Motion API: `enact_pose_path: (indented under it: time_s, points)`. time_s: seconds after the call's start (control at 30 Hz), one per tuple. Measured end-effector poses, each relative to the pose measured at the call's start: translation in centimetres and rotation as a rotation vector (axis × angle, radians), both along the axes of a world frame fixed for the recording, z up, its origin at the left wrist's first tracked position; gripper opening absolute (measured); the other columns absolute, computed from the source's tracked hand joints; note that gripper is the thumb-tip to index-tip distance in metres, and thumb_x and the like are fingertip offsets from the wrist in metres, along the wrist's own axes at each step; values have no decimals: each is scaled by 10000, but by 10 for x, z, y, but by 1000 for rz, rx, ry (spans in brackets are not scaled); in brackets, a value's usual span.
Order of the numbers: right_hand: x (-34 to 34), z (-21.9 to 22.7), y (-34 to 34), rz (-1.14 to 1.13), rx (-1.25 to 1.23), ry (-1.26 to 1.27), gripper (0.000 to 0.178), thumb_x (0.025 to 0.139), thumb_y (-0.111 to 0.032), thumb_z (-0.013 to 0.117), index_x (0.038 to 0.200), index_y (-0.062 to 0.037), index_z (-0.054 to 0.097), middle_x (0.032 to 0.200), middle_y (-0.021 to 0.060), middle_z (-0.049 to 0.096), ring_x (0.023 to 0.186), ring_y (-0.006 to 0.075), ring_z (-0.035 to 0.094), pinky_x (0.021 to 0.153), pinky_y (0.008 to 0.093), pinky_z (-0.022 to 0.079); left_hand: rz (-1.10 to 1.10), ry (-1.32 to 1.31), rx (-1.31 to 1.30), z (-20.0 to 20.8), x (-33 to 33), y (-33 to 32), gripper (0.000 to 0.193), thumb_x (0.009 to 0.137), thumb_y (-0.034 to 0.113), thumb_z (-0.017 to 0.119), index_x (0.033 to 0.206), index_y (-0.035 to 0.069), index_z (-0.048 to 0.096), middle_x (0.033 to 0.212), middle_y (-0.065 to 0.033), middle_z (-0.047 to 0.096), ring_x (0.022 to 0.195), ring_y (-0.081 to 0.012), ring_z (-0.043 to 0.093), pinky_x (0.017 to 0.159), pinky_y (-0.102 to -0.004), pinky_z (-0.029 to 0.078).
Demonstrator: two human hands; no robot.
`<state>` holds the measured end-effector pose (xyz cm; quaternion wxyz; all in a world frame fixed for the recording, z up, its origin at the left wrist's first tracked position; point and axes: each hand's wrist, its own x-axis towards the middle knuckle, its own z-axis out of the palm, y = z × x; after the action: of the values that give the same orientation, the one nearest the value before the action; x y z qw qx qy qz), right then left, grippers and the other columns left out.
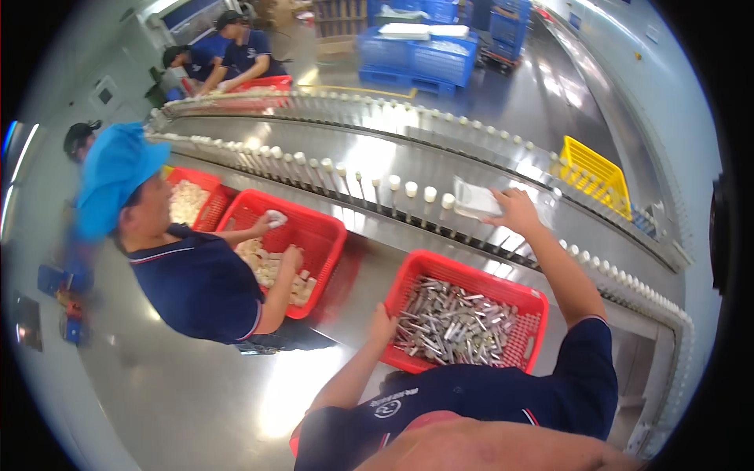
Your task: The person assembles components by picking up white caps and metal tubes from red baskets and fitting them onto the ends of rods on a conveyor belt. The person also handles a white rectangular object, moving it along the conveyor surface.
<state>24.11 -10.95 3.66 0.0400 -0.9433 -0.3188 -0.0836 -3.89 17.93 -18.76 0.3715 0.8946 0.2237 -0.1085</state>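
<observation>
My right hand (516, 210) reaches over the metal conveyor, its fingers on a white, partly shiny rectangular piece (476, 199); whether that is a cloth or a packet I cannot tell. Beside it runs a row of upright rods with white round caps (411, 189). My left hand (382, 323) grips the left side of a red plastic basket (536, 302) in front of me. Inside the basket lie many loose, short silvery metal tubes (455, 322).
To my left a person in a blue cap (122, 177) works over another red basket (331, 235) holding cream-coloured pieces. A yellow basket (594, 174) stands beyond the conveyor (361, 149). Blue crates (420, 59) sit farther back, and more people work at the far left.
</observation>
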Motion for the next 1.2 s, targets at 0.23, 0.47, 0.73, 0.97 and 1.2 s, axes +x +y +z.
enact_pose_path:
  time_s: [0.23, 0.47, 0.73, 0.97, 1.2]
  points:
    - [-4, -13, 13, 44, -4, 9, 788, 644, -548, 737, 1255, -82, 562, 962, 136, 609, 936, 297, 571, 850, 406, 419, 36, 104, 53, 14, -3, 2, 345, 798, 237, 620, 1036, 46, 459, 917, -229, 639, 855, -420, 628, 736, -514, 491]
    - [-7, -9, -4, 1, 59, -32, 788, 649, -589, 712, 1250, -100, 567, 947, 127, 608, 945, 290, 568, 842, 404, 413, -6, 76, 104, 23, -7, -4, 374, 798, 295, 609, 1044, 52, 465, 911, -223, 646, 837, -412, 635, 710, -514, 496]
    - [-9, -8, 1, 16, 77, -44, 777, 659, -576, 710, 1255, -101, 561, 983, 126, 607, 980, 292, 556, 860, 406, 407, -4, -27, 145, 5, -17, -6, 370, 786, 266, 604, 1047, 37, 476, 900, -221, 636, 830, -412, 625, 732, -510, 487]
    - [-2, 0, -10, -17, 20, 17, 800, 655, -591, 706, 1265, -97, 551, 981, 129, 606, 986, 292, 561, 871, 396, 402, -11, -29, 117, 9, -8, -8, 394, 793, 255, 606, 1084, 25, 472, 924, -231, 637, 850, -418, 623, 744, -514, 487]
    - [0, -14, -20, 6, -8, -14, 819, 644, -576, 723, 1274, -82, 546, 937, 128, 606, 909, 292, 572, 834, 390, 419, -21, -74, 193, -11, -8, -3, 440, 786, 283, 620, 1108, 25, 468, 916, -228, 638, 828, -411, 630, 709, -505, 495]
